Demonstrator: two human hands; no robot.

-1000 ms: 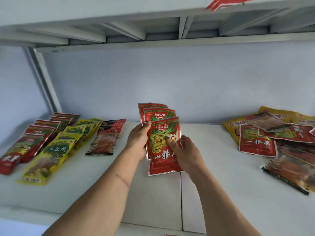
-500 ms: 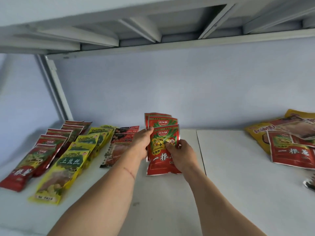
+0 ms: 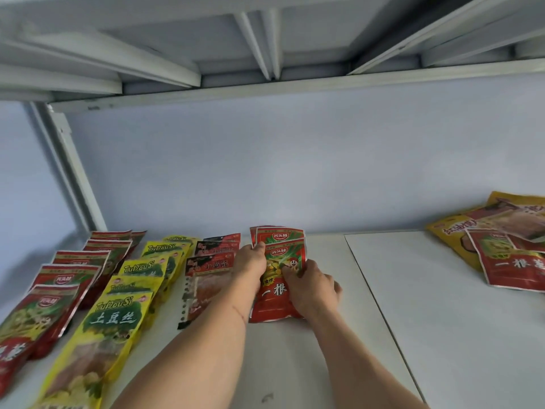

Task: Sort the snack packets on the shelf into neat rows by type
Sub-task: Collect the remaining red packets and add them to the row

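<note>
A small fanned stack of red snack packets (image 3: 280,255) lies on the white shelf (image 3: 324,349) at the middle. My left hand (image 3: 250,262) grips the stack's left edge with the thumb on top. My right hand (image 3: 312,286) grips its right side, thumb pressed on the front packet. To the left lie three rows: red packets (image 3: 65,278), yellow TuDouSi packets (image 3: 126,299) and dark red packets with clear windows (image 3: 209,270). An unsorted heap of red and yellow packets (image 3: 501,249) lies at the far right.
The shelf's back wall (image 3: 295,172) stands close behind the packets. The underside of the shelf above (image 3: 265,39) hangs overhead. A metal upright (image 3: 67,163) stands at the back left. A seam (image 3: 377,305) divides the shelf boards right of my hands.
Both hands have lowered the red stack from held up above the shelf down onto it, just right of the dark red row. The view has shifted left.
</note>
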